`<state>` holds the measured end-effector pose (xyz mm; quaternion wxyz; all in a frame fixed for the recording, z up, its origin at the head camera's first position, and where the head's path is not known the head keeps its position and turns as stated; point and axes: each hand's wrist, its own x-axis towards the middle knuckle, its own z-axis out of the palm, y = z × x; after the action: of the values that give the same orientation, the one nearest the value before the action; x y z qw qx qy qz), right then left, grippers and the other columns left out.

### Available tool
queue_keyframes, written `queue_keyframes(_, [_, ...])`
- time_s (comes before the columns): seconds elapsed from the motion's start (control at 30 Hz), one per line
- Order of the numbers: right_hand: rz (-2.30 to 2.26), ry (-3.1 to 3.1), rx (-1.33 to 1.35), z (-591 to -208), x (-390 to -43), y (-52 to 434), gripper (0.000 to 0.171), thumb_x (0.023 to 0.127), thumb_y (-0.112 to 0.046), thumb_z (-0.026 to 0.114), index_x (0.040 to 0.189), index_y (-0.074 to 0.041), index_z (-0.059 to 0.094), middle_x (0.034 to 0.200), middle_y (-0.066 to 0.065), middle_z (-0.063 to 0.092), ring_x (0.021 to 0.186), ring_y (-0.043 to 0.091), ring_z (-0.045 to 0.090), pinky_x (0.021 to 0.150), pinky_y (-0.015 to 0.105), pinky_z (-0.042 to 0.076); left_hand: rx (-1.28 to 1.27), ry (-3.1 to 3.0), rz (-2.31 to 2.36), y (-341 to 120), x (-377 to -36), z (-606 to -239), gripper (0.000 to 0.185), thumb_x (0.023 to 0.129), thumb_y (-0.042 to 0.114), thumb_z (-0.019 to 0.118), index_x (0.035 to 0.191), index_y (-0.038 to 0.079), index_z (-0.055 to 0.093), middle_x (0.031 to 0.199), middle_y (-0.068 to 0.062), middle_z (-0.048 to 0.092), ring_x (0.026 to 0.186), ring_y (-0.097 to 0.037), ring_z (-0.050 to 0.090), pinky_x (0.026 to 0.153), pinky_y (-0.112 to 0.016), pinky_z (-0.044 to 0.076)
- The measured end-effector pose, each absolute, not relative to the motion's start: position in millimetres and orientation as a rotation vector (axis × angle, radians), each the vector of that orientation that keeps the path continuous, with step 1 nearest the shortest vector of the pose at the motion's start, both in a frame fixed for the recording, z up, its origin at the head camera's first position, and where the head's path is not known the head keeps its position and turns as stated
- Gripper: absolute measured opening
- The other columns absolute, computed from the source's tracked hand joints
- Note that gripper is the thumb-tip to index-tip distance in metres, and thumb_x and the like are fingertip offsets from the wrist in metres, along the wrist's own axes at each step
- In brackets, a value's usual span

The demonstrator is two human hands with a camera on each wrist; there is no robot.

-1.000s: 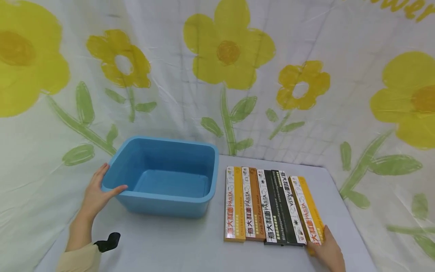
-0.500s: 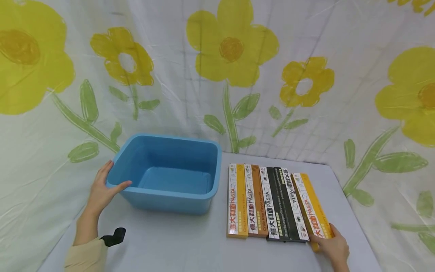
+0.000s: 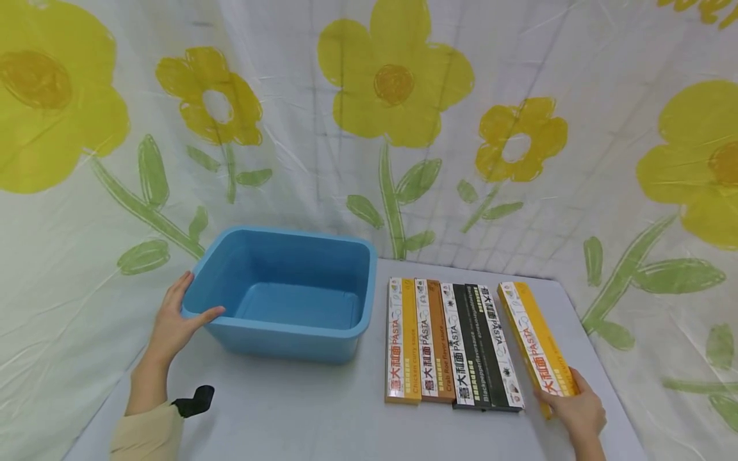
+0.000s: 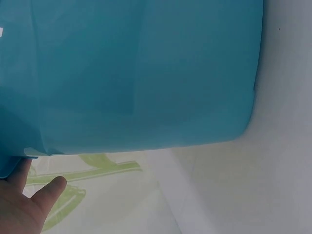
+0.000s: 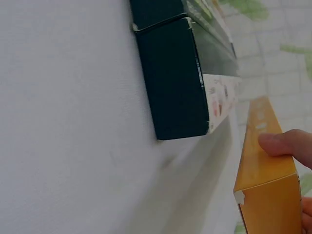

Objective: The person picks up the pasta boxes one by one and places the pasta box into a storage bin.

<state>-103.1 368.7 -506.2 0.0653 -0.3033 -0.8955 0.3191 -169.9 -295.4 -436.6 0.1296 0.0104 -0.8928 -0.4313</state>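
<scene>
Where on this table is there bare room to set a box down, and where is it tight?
Bare table runs along the near edge, in front of the blue tub and the pasta boxes. A narrow strip separates tub and boxes. The tub's inside is bare. Crowded: the packed row and the yellow box held by the right hand.

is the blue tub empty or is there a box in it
Empty: the blue tub shows only its bare floor; all five pasta boxes are outside it.

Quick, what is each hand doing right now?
Left hand: open, resting against the rim of the blue tub.
Right hand: gripping the near end of the yellow pasta box.
</scene>
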Motion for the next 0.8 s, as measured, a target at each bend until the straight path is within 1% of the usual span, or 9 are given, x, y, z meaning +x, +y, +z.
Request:
queue_keyframes(0.1, [0.954,-2.717,-0.891,-498.9,-104.7,370.0,0.098,0.056,-0.030,0.080,0.134,0.001,0.030,0.126,0.031,0.037,0.105,0.043,0.038,0.083,0.051,0.027,0.034,-2.594,-1.246,-295.2,-170.0,-436.2,0.089,0.077,0.032,0.066,0.143,0.011,0.010,0.146,-0.016,0.006,0.129,-0.041,0.008,0.088,-0.071,0.014])
queue_keyframes(0.23, [0.982,-2.709,-0.861,-495.0,-109.1,372.8,0.106,0.052,-0.034,0.083,0.137,-0.002,0.028,0.127,0.029,0.037,0.106,0.042,0.038,0.081,0.051,0.026,0.030,-2.593,-1.239,-296.0,-170.0,-435.8,0.089,0.077,0.032,0.066,0.142,0.010,0.010,0.145,-0.017,0.007,0.129,-0.041,0.008,0.088,-0.070,0.014])
queue_keyframes(0.37, [1.008,-2.685,-0.893,-502.5,-116.2,379.7,0.112,0.048,-0.040,0.084,0.140,-0.010,0.025,0.130,0.025,0.037,0.107,0.039,0.036,0.073,0.052,0.030,0.033,-2.592,-1.245,-297.2,-171.1,-436.1,0.088,0.077,0.033,0.066,0.143,0.012,0.010,0.146,-0.015,0.007,0.129,-0.040,0.007,0.088,-0.070,0.013])
queue_keyframes(0.43, [1.003,-2.682,-0.916,-501.2,-117.4,380.5,0.113,0.047,-0.039,0.084,0.140,-0.012,0.025,0.130,0.024,0.036,0.107,0.039,0.036,0.070,0.052,0.031,0.031,-2.599,-1.251,-296.8,-172.5,-436.7,0.088,0.078,0.033,0.066,0.143,0.014,0.009,0.146,-0.014,0.007,0.130,-0.039,0.007,0.088,-0.070,0.013])
queue_keyframes(0.53, [1.036,-2.691,-0.925,-485.5,-114.6,373.8,0.114,0.048,-0.036,0.085,0.140,-0.010,0.023,0.132,0.025,0.034,0.110,0.040,0.034,0.074,0.054,0.032,0.033,-2.612,-1.239,-295.2,-174.6,-437.9,0.089,0.077,0.035,0.066,0.143,0.016,0.009,0.146,-0.014,0.007,0.130,-0.039,0.007,0.088,-0.070,0.015])
queue_keyframes(0.63, [1.067,-2.695,-0.890,-463.0,-109.3,360.6,0.113,0.049,-0.034,0.085,0.140,-0.008,0.023,0.131,0.027,0.033,0.111,0.042,0.034,0.082,0.053,0.030,0.034,-2.609,-1.239,-293.9,-174.9,-438.3,0.089,0.077,0.035,0.066,0.143,0.015,0.009,0.146,-0.015,0.007,0.129,-0.040,0.008,0.087,-0.071,0.015])
queue_keyframes(0.73, [1.079,-2.723,-0.843,-446.3,-105.9,350.7,0.112,0.049,-0.032,0.085,0.139,-0.007,0.024,0.131,0.028,0.033,0.111,0.040,0.035,0.083,0.051,0.031,0.033,-2.599,-1.243,-294.0,-173.0,-437.9,0.089,0.077,0.034,0.066,0.143,0.013,0.010,0.145,-0.016,0.008,0.129,-0.041,0.008,0.087,-0.071,0.015])
queue_keyframes(0.8, [1.076,-2.739,-0.813,-439.1,-105.8,347.2,0.111,0.050,-0.032,0.085,0.139,-0.007,0.024,0.130,0.028,0.034,0.109,0.039,0.036,0.080,0.049,0.033,0.030,-2.593,-1.247,-294.4,-171.7,-437.5,0.089,0.077,0.033,0.066,0.143,0.013,0.010,0.145,-0.016,0.008,0.129,-0.041,0.008,0.088,-0.070,0.014])
